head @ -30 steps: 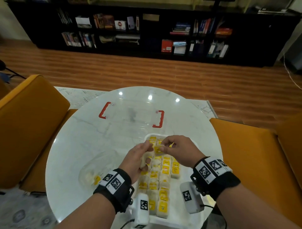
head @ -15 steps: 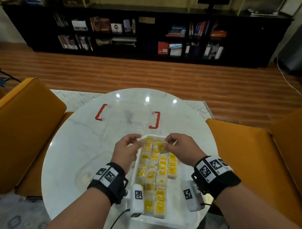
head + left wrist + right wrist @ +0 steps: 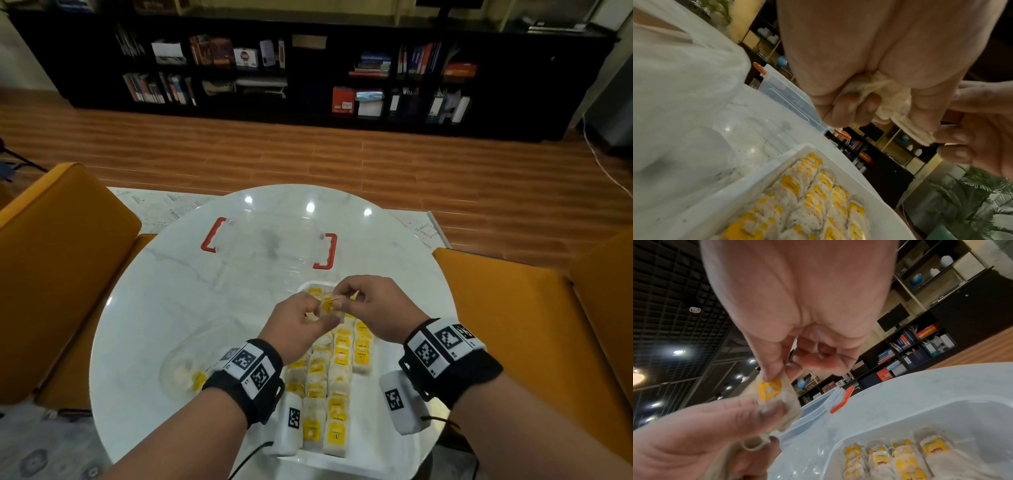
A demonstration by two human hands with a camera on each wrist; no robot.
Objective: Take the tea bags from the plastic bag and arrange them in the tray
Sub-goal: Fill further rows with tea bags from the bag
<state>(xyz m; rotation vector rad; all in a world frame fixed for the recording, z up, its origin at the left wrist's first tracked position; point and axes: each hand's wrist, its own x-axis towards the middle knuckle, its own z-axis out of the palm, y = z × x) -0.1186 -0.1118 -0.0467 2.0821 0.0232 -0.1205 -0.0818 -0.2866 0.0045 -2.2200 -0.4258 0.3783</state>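
Free room lying on the right of the tray, far side blocked

Rows of tea bags (image 3: 337,373) are filling the left and middle of the white tray (image 3: 371,442), leaving bare floor along its right side. The clear lid (image 3: 270,246) (red clips at both ends) is lying just beyond the tray, and the plastic bag (image 3: 181,371) is crowding its left; open marble table (image 3: 150,308) is spreading further left.

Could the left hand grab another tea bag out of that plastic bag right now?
Probably not yet. The left hand is busy holding a tea bag together with the right hand. The plastic bag lies beside the left wrist, uncovered, so it is reachable once freed.
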